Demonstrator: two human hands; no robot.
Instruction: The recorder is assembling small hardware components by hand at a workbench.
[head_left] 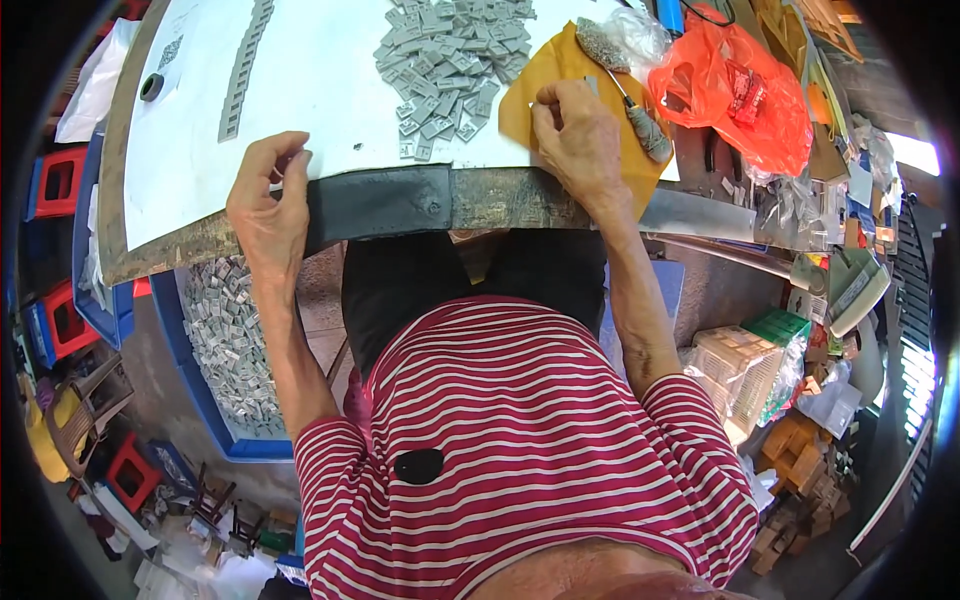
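Observation:
My left hand (270, 195) is at the near edge of the white-topped table, its fingers bent and a small gap between thumb and forefinger. Nothing shows in it. My right hand (580, 140) is closed over a yellow-brown sheet (545, 75), fingertips turned under and hidden, so I cannot make out what they hold. A bit of grey (592, 84) shows just beyond its knuckles. Between and beyond my hands lies a heap of small grey plastic pieces (450, 65). A long row of similar grey pieces (243, 75) stands to the left.
A black ring (151, 87) sits at the table's far left. A screwdriver-like tool with a wrapped handle (648, 135) lies on the sheet, beside a red plastic bag (740, 90). Below the table, a blue bin (185, 330) holds many grey pieces. Crates (735, 365) stand lower right.

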